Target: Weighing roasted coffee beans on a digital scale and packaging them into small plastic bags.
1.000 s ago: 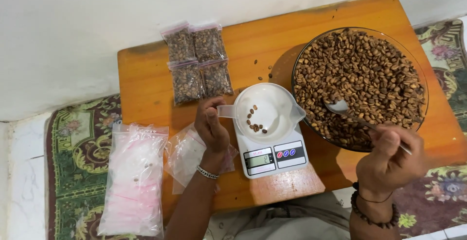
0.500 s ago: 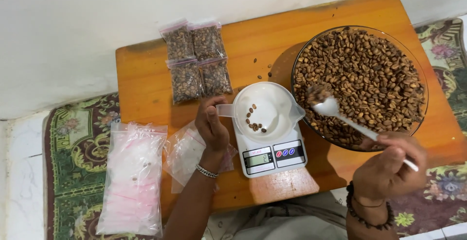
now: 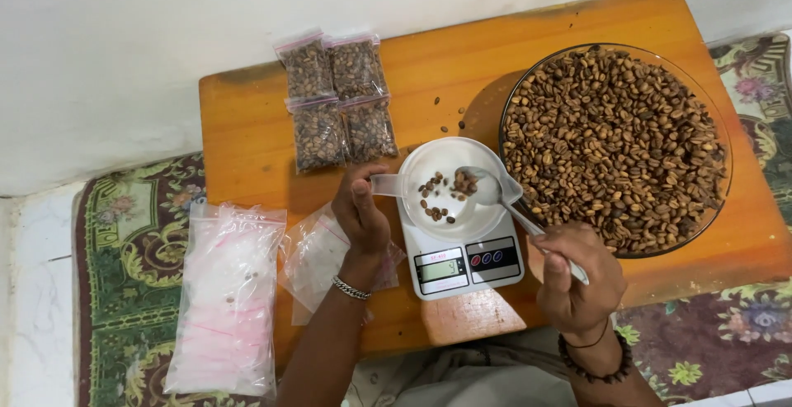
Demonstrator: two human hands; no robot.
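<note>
Here the spoon (image 3: pixel 483 184) tips beans inside the cup (image 3: pixel 450 188) rim.

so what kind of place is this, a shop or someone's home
Probably a home, with small-batch packing done on the floor: a low orange wooden table stands on a patterned floral carpet against a plain white wall, bearing a white digital kitchen scale and a glass bowl of brown coffee beans.
</note>
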